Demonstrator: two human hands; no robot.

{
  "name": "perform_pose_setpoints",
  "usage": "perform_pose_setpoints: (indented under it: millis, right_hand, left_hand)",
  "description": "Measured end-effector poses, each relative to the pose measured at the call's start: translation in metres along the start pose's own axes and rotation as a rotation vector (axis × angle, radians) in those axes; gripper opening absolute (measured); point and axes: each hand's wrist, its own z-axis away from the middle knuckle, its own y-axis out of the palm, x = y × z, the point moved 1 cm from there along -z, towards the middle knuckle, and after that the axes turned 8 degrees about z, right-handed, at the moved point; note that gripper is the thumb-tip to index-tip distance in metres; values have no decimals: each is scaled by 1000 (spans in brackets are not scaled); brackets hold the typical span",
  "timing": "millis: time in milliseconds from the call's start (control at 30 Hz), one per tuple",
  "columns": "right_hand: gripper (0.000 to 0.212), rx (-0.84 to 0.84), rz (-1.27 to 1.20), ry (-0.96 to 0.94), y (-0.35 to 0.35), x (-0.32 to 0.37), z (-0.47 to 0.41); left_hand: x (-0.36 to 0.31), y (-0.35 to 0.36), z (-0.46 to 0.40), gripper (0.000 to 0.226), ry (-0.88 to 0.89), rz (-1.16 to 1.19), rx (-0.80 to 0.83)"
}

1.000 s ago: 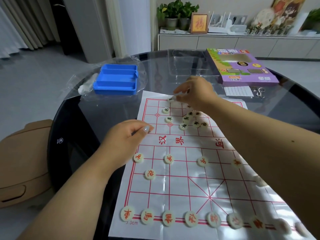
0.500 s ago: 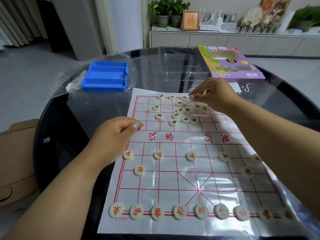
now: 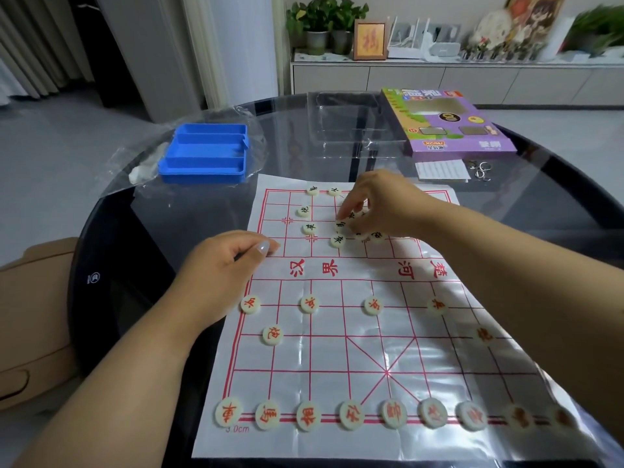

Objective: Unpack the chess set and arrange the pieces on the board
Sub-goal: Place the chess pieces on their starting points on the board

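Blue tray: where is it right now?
In the head view, the blue tray sits on the glass table, far left, lying on clear plastic wrap just beyond the board's far-left corner.

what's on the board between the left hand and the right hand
In the head view, one black-lettered piece sits on the board between the left hand and right hand.

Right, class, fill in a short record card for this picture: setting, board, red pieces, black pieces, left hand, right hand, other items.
setting: round dark glass table
board: white sheet with red grid
red pieces: near row set out, more above it
black pieces: loose cluster on far half, few placed
left hand: fingers curled, rests on board's left edge
right hand: fingertips on the cluster
other items: blue tray, purple box
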Motion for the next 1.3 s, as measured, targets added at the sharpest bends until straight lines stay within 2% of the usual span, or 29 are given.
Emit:
perform_pose_setpoints:
  millis: [200, 367, 533, 800, 967, 1133, 1300]
  right_hand:
    - [21, -46, 39, -24, 4, 5, -7]
    - [22, -174, -131, 47, 1, 15, -33]
    - [21, -260, -144, 118, 14, 31, -72]
    - [15, -184, -95, 207, 29, 37, -95]
    - [28, -176, -158, 178, 11, 28, -84]
    - [21, -292, -387, 237, -33, -12, -47]
    - [21, -284, -416, 296, -37, -40, -13]
  left_hand:
    - [-1, 0, 0, 19, -11, 12, -1]
    - [-1, 0, 0, 19, -12, -2, 8]
    - [-1, -1, -1, 19, 5, -38, 16]
    - [5, -3, -3, 18, 35, -34, 22]
    - [3, -4, -2, 18, 49, -19, 19]
    - [1, -3, -2, 19, 56, -32, -5]
    - [-1, 0, 0, 19, 11, -7, -9]
